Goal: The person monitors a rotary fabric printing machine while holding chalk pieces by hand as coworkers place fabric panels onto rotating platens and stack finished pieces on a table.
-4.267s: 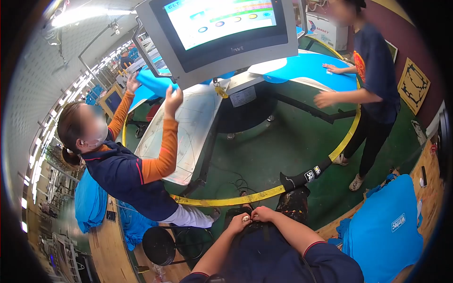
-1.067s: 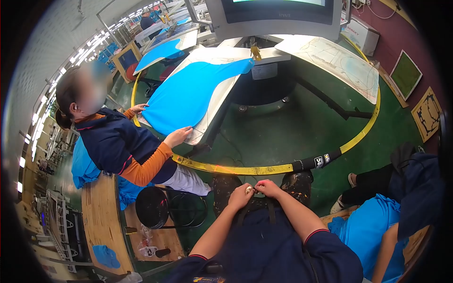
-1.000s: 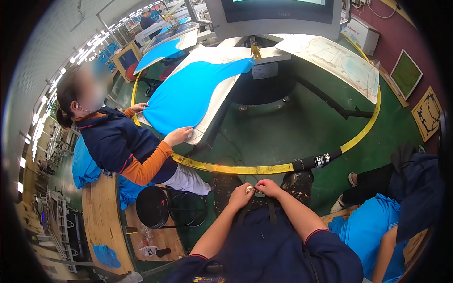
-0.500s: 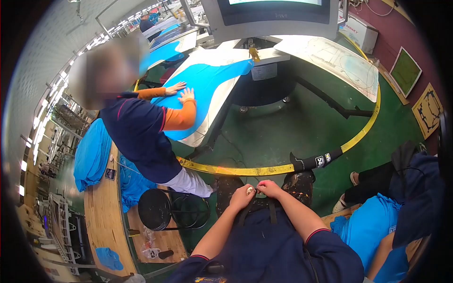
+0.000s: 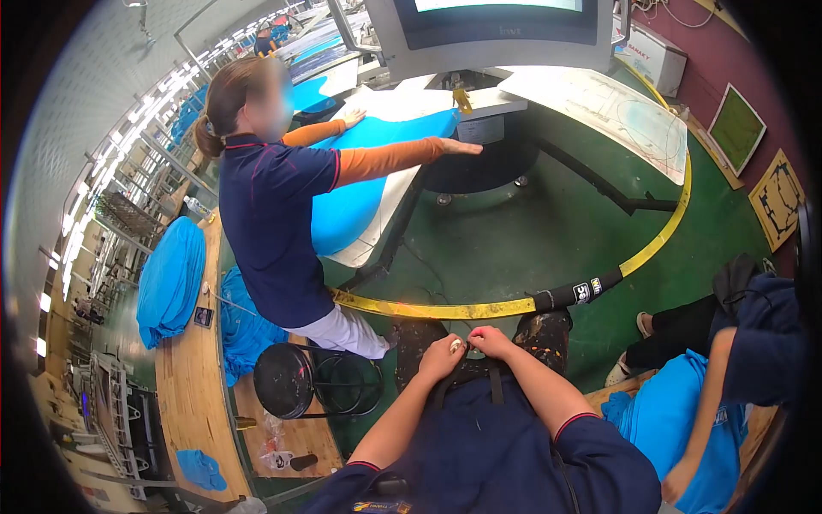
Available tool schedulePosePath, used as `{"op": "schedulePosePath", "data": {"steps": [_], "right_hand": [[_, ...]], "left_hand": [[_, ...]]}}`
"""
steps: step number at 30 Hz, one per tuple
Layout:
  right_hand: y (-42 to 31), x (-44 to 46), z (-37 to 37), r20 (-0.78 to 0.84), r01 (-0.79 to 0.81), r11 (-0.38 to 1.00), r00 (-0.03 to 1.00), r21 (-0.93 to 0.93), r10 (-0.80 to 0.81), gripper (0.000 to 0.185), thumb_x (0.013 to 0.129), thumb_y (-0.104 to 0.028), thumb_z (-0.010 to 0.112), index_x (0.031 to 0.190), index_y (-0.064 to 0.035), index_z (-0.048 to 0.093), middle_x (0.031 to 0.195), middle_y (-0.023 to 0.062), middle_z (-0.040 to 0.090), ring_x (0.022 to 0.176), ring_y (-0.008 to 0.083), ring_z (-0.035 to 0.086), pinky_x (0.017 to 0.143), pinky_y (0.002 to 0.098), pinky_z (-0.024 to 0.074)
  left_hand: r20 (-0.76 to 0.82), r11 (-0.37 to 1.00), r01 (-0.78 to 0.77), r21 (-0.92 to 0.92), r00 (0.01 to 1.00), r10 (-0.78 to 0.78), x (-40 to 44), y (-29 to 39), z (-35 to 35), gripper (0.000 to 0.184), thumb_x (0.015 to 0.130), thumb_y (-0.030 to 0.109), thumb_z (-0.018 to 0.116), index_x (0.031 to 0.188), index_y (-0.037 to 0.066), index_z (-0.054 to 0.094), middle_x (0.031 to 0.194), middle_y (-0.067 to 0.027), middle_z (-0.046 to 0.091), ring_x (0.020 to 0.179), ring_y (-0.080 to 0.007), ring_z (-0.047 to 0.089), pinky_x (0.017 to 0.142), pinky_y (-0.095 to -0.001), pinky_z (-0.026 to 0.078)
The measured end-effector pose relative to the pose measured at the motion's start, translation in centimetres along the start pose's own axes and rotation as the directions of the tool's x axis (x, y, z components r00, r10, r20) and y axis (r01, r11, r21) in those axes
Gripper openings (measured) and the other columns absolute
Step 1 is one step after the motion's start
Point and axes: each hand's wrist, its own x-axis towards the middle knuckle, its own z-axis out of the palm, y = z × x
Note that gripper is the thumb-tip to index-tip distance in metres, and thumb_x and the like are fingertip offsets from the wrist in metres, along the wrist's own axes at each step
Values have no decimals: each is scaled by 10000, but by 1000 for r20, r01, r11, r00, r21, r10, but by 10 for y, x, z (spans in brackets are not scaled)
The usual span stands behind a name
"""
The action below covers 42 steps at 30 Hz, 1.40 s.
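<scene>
Close together in front of my lap are my left hand (image 5: 443, 356) and my right hand (image 5: 490, 343), fingers pinched near the dark straps (image 5: 495, 383) at my waist. Whatever they grip is too small to name. A small pale object (image 5: 455, 345) shows at the left hand's fingers. Beyond my knees curves a yellow rail (image 5: 445, 309) with a black sleeve (image 5: 578, 291) around part of it. Neither hand touches the rail.
A co-worker (image 5: 278, 206) stands at a pale platen carrying blue fabric (image 5: 351, 210). A bare platen (image 5: 608, 111) is at right, below a monitor (image 5: 505, 21). A black stool (image 5: 282, 379) stands left. Another person's arm (image 5: 698, 420) reaches over blue fabric (image 5: 664, 407) at right.
The co-worker has straightened up, with one arm now stretched right past the fabric. At right, the other person's arm has shifted over the blue pile. My hands stay almost still.
</scene>
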Motion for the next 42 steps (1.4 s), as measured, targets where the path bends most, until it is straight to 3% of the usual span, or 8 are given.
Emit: {"op": "schedulePosePath", "data": {"steps": [3, 35, 38, 42], "right_hand": [[2, 1, -2, 34, 3, 997, 999, -73, 0, 311, 937, -327, 632, 1063, -73, 761, 982, 100, 781, 945, 253, 732, 871, 371, 555], [9, 1, 1, 15, -7, 1000, 1000, -5, 7, 332, 954, -356, 640, 1049, -62, 761, 954, 108, 784, 959, 300, 740, 877, 406, 564], [4, 0, -1, 19, -28, 999, 999, -40, 28, 311, 958, -319, 614, 1062, -61, 753, 948, 88, 785, 878, 230, 733, 815, 374, 564], [6, 0, -1, 22, 0, 1000, 1000, -21, 0, 309, 958, -319, 624, 1058, -56, 751, 937, 84, 785, 841, 218, 736, 798, 363, 571]], "left_hand": [[3, 1000, -1, 13, 1000, 1, 0, 2, 0, 289, 950, 347, 679, 1105, 103, 685, 1002, -205, 733, 962, -420, 708, 817, -497, 549], [16, 999, 33, 10, 999, -33, 0, 13, -2, 275, 940, 346, 662, 1100, 124, 693, 1035, -183, 741, 983, -417, 703, 831, -499, 555], [17, 999, 38, 23, 999, -38, 1, 12, -2, 282, 941, 352, 661, 1107, 126, 693, 1037, -183, 741, 985, -417, 703, 833, -499, 554], [23, 999, 36, 24, 999, -37, 1, 12, -1, 289, 942, 360, 658, 1113, 129, 693, 1040, -183, 741, 991, -416, 703, 837, -500, 554]]}}
